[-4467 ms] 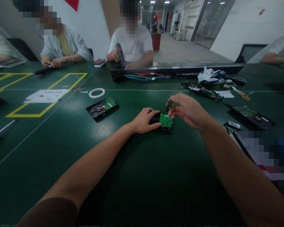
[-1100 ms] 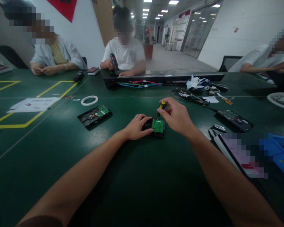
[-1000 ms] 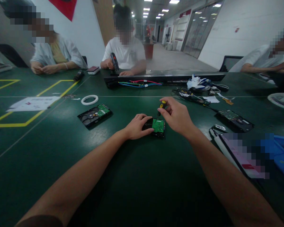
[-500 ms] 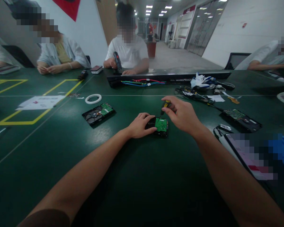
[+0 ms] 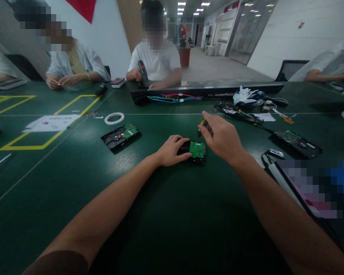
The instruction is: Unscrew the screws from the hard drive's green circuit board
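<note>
A hard drive [image 5: 197,150] lies on the green table in front of me, its green circuit board facing up. My left hand [image 5: 173,151] grips its left end, with the thumb on the near side and the fingers across the far side. Above the drive's far right corner, my right hand [image 5: 222,137] pinches a yellow and black screwdriver [image 5: 202,126], tip down. The thin shaft is too faint to tell whether it touches the board.
Other hard drives lie left [image 5: 122,136] and right [image 5: 296,143]. A white tape ring [image 5: 114,118], paper sheets [image 5: 52,123], gloves [image 5: 246,95] and cables [image 5: 236,112] are farther back. A long black panel [image 5: 215,93] crosses the table. Across it, a person holds a power screwdriver [image 5: 142,71].
My right hand has tilted and turned the screwdriver a little at the drive's far right corner. My left hand keeps its hold on the drive. The view has shifted slightly.
</note>
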`<state>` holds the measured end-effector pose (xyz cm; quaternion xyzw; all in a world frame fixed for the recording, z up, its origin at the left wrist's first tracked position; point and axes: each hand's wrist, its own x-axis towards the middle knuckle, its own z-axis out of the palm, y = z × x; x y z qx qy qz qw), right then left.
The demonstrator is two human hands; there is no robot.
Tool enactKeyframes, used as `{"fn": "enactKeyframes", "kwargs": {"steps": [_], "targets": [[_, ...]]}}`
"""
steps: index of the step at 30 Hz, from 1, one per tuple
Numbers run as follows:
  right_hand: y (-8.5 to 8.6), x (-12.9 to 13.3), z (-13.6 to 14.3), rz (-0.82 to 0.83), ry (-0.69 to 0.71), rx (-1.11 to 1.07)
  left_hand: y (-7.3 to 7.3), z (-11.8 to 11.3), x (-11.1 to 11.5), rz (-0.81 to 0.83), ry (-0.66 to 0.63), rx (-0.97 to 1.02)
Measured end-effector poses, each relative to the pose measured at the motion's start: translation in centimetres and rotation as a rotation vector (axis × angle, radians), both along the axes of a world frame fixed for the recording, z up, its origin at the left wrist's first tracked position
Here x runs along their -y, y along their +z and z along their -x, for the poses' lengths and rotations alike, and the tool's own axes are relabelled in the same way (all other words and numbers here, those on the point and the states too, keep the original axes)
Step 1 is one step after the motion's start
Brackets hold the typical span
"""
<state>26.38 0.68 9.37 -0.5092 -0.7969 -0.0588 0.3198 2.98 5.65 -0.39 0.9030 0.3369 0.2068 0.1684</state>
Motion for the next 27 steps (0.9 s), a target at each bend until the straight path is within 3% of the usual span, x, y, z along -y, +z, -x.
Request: {"fn": "enactKeyframes", "kwargs": {"steps": [7,19,27], "targets": [[-0.32,-0.03,0.01,0.033,-0.022,-0.131,-0.16,0.06,-0.07,0.005,0.001,-0.001],[0.20,0.25,-0.12,0.039,0.072,-0.081,0.12,0.04,0.21,-0.006,0.000,0.004],[0.50,0.37,-0.10,0.070,0.096,-0.156,-0.21,0.11,-0.03,-0.009,-0.006,0.002]]}}
